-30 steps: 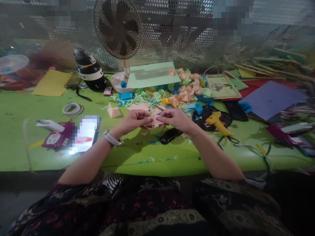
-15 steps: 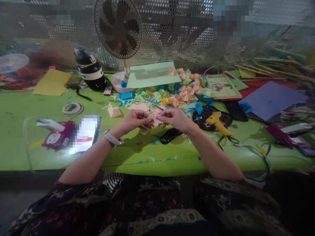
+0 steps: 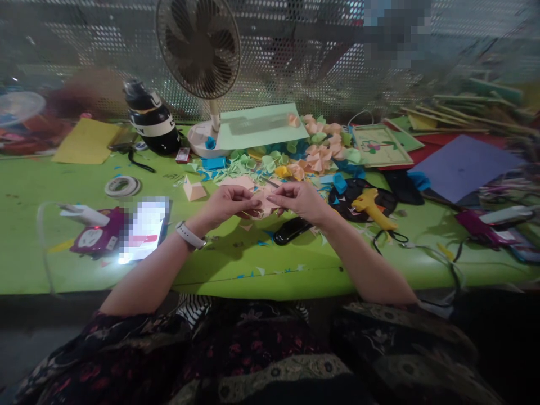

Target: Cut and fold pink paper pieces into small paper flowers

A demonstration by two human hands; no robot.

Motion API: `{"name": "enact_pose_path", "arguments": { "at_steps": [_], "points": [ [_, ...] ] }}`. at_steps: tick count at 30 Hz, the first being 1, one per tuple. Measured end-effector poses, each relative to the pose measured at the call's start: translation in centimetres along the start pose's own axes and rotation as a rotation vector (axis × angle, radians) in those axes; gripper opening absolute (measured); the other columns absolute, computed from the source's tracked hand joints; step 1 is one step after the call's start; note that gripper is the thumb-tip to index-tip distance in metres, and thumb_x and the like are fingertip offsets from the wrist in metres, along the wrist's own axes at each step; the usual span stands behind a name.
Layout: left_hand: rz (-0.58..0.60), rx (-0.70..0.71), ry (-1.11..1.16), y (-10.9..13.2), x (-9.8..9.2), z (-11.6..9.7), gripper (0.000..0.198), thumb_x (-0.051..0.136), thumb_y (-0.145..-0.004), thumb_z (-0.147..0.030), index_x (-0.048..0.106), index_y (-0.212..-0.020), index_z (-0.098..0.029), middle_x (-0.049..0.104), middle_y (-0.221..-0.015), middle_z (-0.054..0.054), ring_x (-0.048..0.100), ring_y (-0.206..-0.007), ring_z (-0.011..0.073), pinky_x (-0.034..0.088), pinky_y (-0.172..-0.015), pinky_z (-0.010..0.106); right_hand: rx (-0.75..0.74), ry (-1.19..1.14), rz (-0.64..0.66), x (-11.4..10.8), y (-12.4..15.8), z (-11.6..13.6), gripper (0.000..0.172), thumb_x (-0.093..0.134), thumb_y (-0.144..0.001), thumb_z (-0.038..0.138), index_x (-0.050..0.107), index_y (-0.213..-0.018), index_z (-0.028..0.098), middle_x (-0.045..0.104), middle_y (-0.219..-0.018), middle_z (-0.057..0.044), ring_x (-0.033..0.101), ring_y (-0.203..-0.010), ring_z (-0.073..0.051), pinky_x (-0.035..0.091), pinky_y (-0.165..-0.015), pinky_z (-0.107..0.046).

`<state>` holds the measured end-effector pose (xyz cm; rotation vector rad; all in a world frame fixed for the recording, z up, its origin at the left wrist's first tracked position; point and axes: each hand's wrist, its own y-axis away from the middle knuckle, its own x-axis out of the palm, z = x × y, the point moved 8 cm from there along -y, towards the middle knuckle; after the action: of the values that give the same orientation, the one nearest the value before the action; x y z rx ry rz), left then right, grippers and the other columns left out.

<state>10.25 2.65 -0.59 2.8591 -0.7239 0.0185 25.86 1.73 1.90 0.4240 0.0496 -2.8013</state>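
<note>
Left hand (image 3: 230,205) and right hand (image 3: 301,202), both with fingers pinched nearly closed, hold a small pale peach paper piece (image 3: 264,202) between their fingertips, over a bright green-covered table (image 3: 228,267). Since half a second ago they have barely moved, and the piece remains between them. Beyond lie curled peach, green and blue paper shapes (image 3: 323,156); a yellow glue gun (image 3: 371,206) rests rightward. A round-caged grey fan (image 3: 199,50) stands before a perforated grey screen (image 3: 282,70).

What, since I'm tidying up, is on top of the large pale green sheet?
A small peach paper piece lies on the pale green sheet, near its right edge. Anything underneath the sheet is covered from view.
</note>
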Motion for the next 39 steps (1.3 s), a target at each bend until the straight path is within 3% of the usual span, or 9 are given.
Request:
{"name": "enact_pose_path", "arguments": {
  "at_steps": [28, 39],
  "points": [
    [0.037, -0.037, 0.024, -0.03, 0.03, 0.51, 0.030, 0.088, -0.068, -0.031, 0.069, -0.080, -0.012, 0.077, -0.080, 0.008, 0.075, -0.072, 0.0164, 0.062, -0.072, 0.029, 0.029, -0.029, 0.030, 0.29, 0.15, 0.19, 0.034, 0.082, -0.070, 0.049, 0.068, -0.074, 0.018, 0.067, -0.066, 0.000, 0.061, -0.057, -0.011, 0.054, -0.062, -0.030],
    [0.001, -0.034, -0.020, 0.07, -0.27, 0.05, 0.027, 0.087, -0.069, -0.030, 0.069, -0.078, -0.012, 0.076, -0.080, 0.007, 0.072, -0.067, 0.0140, 0.060, -0.066, 0.026, 0.042, -0.015, 0.024, 0.20, 0.14, -0.05, 0.031, 0.081, -0.072, 0.047, 0.068, -0.075, 0.018, 0.068, -0.066, -0.001, 0.062, -0.056, -0.011, 0.055, -0.062, -0.028]
  ]
}}
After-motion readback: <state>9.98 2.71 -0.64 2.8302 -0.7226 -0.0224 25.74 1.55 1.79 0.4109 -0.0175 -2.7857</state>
